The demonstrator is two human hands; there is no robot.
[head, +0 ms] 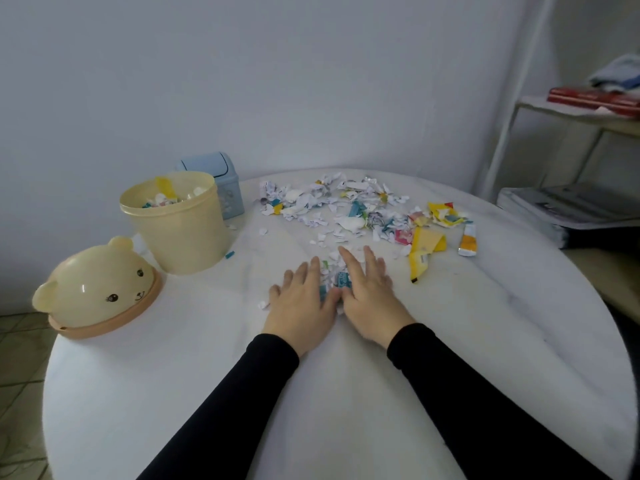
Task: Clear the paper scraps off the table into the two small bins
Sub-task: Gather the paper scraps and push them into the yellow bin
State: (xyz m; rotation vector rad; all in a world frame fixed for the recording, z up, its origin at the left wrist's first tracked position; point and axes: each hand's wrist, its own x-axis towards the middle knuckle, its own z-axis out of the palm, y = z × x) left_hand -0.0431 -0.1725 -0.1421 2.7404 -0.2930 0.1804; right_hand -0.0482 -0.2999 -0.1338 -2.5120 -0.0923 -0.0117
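Note:
Torn paper scraps (349, 209) in white, blue and yellow lie scattered across the far half of the round white table (346, 393). My left hand (301, 299) and my right hand (367, 292) rest flat on the table side by side, fingers spread, with a small heap of scraps (335, 277) pressed between them. A cream bin (176, 223) stands open at the left, holding some scraps. Behind it a small blue bin (221, 181) with a swing lid is partly hidden.
The cream bin's bear-shaped lid (97, 289) lies near the table's left edge. A yellow wrapper (424, 247) and an orange-white tube (468, 240) lie at the right of the scraps. A shelf (581, 116) and stacked papers (561, 209) stand beyond the table's right side.

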